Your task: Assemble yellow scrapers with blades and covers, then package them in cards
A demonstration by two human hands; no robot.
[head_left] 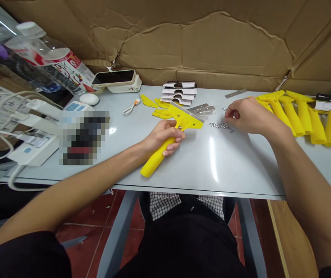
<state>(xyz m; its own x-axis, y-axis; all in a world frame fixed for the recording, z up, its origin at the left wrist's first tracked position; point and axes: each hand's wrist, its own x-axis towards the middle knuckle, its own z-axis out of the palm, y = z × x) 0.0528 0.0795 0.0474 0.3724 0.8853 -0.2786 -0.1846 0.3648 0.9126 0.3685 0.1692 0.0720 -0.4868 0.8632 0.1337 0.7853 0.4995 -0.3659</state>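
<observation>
My left hand is wrapped round the handle of a yellow scraper, whose wide head points up and away, with a metal blade along its far edge. My right hand hovers over the table beside a scatter of small screws. Its thumb and forefinger are pinched, with a small metal piece showing at their tips, probably a screw. Between the hands, beyond the scraper head, lie several loose metal blades. Yellow flat plates are just left of them.
Several yellow scraper handles line the right side. White blade packets are stacked at the back, near a single blade. A phone, a short cable, a power strip and bottles occupy the left. Cardboard walls the back.
</observation>
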